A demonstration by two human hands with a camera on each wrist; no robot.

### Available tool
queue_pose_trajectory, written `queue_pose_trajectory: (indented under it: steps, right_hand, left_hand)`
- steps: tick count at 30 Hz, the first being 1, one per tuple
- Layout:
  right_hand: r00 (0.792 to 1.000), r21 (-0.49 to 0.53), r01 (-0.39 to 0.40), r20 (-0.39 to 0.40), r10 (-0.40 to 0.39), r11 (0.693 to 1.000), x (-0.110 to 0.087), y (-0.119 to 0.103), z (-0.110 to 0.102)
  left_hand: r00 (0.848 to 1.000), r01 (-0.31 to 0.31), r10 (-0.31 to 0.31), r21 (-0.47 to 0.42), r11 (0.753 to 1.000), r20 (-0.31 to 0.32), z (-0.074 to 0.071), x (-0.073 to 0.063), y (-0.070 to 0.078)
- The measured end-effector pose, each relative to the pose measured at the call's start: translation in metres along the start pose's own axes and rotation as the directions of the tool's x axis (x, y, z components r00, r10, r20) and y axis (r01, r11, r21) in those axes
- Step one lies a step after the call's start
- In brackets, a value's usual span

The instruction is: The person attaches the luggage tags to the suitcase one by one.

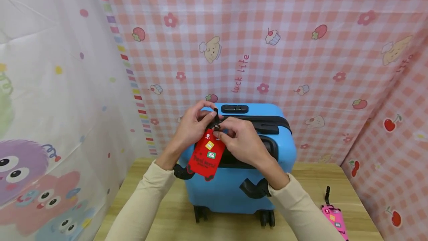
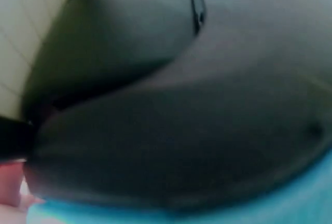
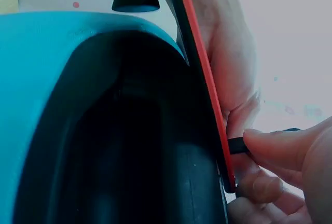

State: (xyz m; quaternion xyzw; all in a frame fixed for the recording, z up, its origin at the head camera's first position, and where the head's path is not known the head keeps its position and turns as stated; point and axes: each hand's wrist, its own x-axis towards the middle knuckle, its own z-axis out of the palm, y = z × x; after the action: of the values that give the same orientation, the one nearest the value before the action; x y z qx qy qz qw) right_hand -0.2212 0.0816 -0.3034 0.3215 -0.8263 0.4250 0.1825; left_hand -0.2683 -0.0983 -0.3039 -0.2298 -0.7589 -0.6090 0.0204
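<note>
Both hands meet over the top of a blue suitcase [image 1: 230, 196] in the head view. My left hand [image 1: 194, 127] pinches the upper part of a black strap [image 1: 216, 115] between thumb and fingers. Lower on that strap, where it joins a red luggage tag [image 1: 205, 155], my right hand [image 1: 245, 140] pinches it. The tag hangs tilted, its printed face towards me. In the right wrist view the tag [image 3: 199, 58] is edge-on, with the right thumb [image 3: 280, 146] on the strap. The left wrist view is mostly blurred black plastic [image 2: 155, 141]. Fingers hide the strap's fastening.
A pink luggage tag [image 1: 334, 218] with a black strap lies on the wooden surface [image 1: 311, 185] at the right. The suitcase stands on black wheels [image 1: 200, 213], with a combination lock [image 1: 234, 109] on top. Patterned curtains [image 1: 254, 40] close off the back and sides.
</note>
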Motion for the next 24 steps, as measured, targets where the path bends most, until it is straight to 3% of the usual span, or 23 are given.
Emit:
queue_pose_trajectory:
  steps: [6,11,17,24]
  right_hand:
    - [0.999,0.055,0.034,-0.005,-0.034,0.998,0.005,0.003,-0.001]
    - [1.000,0.133,-0.015,0.003,0.015,0.991,0.006,0.008,0.001]
    - [0.992,0.223,-0.128,0.019,0.127,0.966,0.005,0.013,0.004]
    - [0.990,0.262,-0.141,0.012,0.143,0.955,0.007,0.014,0.004]
  left_hand:
    - [1.000,-0.001,0.002,-0.048,0.999,0.016,-0.003,-0.002,-0.003]
    - [1.000,-0.004,0.004,-0.002,1.000,0.012,-0.004,-0.004,-0.004]
    - [1.000,-0.016,0.016,0.062,0.998,-0.012,-0.003,-0.006,-0.004]
    - [0.998,-0.045,0.048,0.058,0.997,-0.036,-0.003,-0.006,-0.006]
